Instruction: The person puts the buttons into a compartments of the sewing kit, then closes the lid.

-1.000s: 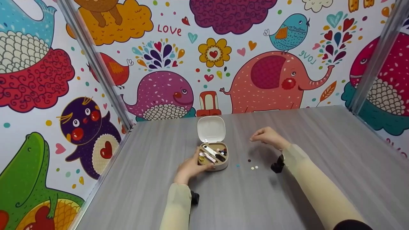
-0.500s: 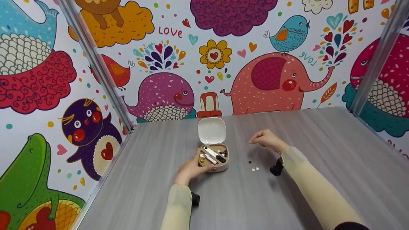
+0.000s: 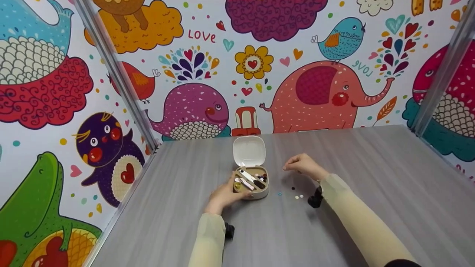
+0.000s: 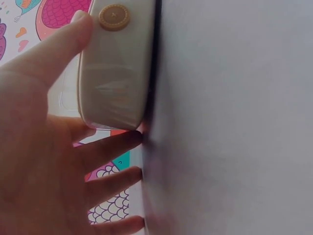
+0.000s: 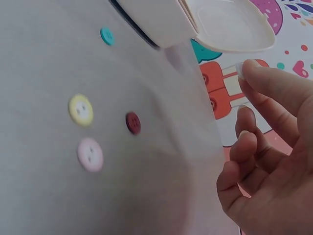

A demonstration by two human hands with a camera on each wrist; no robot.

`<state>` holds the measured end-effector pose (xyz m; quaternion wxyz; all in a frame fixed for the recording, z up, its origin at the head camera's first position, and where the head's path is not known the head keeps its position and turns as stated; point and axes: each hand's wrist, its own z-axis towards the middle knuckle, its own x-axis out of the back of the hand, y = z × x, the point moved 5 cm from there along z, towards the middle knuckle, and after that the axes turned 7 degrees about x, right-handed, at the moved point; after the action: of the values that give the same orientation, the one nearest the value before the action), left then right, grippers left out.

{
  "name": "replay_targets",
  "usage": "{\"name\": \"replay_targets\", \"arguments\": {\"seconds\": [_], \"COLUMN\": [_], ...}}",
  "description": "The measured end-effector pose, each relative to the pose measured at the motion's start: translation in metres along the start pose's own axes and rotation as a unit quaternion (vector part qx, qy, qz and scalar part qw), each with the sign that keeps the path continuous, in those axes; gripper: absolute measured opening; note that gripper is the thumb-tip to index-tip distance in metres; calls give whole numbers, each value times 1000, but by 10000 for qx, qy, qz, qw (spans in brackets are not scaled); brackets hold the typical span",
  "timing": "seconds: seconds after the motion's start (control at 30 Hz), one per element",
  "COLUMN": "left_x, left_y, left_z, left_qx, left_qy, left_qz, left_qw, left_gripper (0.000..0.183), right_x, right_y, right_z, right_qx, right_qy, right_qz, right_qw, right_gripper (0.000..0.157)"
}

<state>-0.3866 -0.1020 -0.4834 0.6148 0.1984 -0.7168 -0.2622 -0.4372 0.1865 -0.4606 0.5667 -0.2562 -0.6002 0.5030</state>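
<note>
On the grey table, white box sits lid up, left hand gripping it: thumb on its front, fingers spread at its left side. Right hand hovers right of box, thumb and finger tips together, can't tell if anything's pinched. Nearby lie blue button, dark red button, yellow button, pink button
</note>
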Motion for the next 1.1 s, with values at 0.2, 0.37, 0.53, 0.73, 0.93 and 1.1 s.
{"name": "replay_targets", "arguments": {"seconds": [0.2, 0.37, 0.53, 0.73, 0.93, 1.1], "left_x": [0, 0, -1, -2, -1, -1], "left_y": [0, 0, -1, -2, -1, 1], "left_z": [0, 0, 1, 0, 0, 1], "left_qx": [52, 21, 20, -18, -77, -79], "left_qy": [-27, -22, 24, 16, 62, 49], "left_qz": [-23, -81, -28, 63, 217, 132], "left_qw": [10000, 10000, 10000, 10000, 9997, 9999], "left_gripper": [106, 107, 107, 106, 105, 106], "right_x": [-9, -15, -22, -32, -41, -46], "right_y": [0, -4, -6, -7, -8, -11], "right_z": [4, 7, 10, 14, 19, 21], "right_qx": [-97, -43, -95, 6, 149, 354], "right_qy": [-53, -13, -38, -84, -4, 52], "right_qz": [-94, -158, -101, -37, -180, -241], "right_qw": [9999, 9999, 9999, 10000, 9997, 9991], "right_gripper": [16, 15, 12, 12, 12, 13]}}
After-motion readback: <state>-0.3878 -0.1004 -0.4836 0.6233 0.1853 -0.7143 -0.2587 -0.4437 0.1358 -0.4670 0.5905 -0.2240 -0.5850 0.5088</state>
